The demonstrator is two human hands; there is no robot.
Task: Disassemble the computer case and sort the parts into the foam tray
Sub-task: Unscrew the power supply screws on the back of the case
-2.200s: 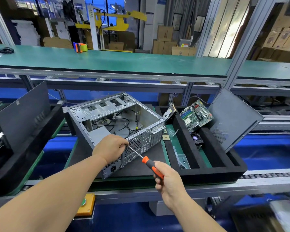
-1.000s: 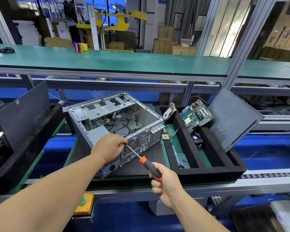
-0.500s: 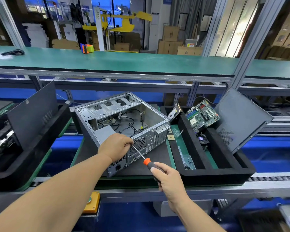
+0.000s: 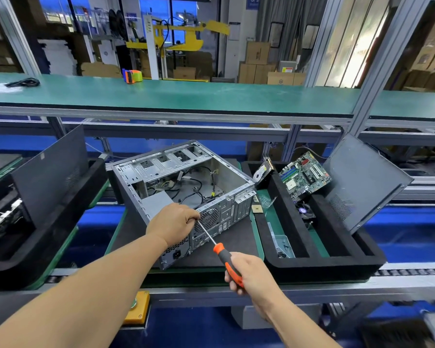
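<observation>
My left hand (image 4: 174, 223) curls over the top rear edge of the open computer case (image 4: 186, 194), which lies on its side on the dark mat (image 4: 232, 243) toward the front edge of the bench, and its fingers close around the tip of the screwdriver (image 4: 220, 249) there. My right hand (image 4: 253, 275) grips the orange handle, the shaft slanting up to the case's rear panel. Just right of the case sits the foam tray (image 4: 319, 263), holding a motherboard (image 4: 304, 175), a hard drive (image 4: 261, 173) and the side panel (image 4: 362, 182) leaning at its far right corner.
</observation>
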